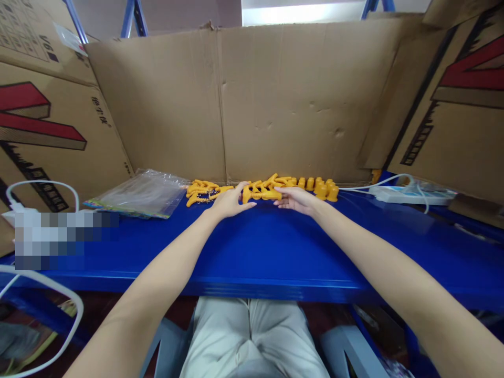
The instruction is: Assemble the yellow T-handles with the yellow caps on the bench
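A row of yellow plastic pieces lies along the back of the blue table, against the cardboard. My left hand [230, 203] is open beside the branch-shaped pieces [205, 186], its thumb stretched out and its fingertips reaching toward the row. One yellow plastic piece [270, 195] lies between my hands. Its right end runs in among the fingers of my right hand [296, 199], which appear closed around it. Just beyond the right hand stand several short yellow cylinder-shaped pieces [332, 192]. Small dark chain-like bits [205, 196] show among the left pieces.
Clear plastic bags [137, 194] lie to the left on the blue table [268, 252]. A tall cardboard panel [291, 105] closes off the back, with printed boxes at both sides. A white power strip [413, 195] with cables sits at the right; white cables [43, 184] also run at the left.
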{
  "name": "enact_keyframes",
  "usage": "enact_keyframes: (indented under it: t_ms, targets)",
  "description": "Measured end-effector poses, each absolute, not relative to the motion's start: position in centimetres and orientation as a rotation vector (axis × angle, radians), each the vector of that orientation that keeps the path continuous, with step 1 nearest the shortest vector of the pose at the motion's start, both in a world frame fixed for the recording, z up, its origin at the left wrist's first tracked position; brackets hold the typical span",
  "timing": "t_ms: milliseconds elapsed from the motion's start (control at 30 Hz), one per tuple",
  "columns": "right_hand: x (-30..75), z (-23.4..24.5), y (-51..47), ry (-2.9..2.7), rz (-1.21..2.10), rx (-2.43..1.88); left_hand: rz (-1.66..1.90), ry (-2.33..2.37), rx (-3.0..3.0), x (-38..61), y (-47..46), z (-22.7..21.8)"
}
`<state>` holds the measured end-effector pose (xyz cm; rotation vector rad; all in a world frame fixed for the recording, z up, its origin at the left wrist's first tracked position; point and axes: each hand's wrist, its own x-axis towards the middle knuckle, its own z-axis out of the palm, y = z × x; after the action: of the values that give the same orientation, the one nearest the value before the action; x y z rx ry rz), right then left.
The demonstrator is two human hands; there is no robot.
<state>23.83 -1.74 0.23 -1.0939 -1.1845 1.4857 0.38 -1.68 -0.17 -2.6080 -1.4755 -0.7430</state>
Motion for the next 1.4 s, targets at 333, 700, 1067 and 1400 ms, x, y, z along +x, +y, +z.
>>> enact_keyframes:
  t_ms: [333,700,1067,1400]
  targets:
    - [25.6,2.9,2.1,-1.107,0.79,-1.068,-0.635,-1.515,-2.604,0.6,-1.6,-0.3]
    - [24.1,-0.8,5.1,-1.84,-0.058,-1.328,-0.63,-1.47,-2.66,0.5,-1.1,-0.6]
    - [22.9,0.3,4.0,-2.253,-0.801,-1.297,-0.652,-1.421,-2.703,0.5,-0.8,-0.8]
    - [22.3,0.6,5.0,-2.371,-0.231,-1.77,-0.619,-1.426,-2.74,0.6,-1.0,-0.7]
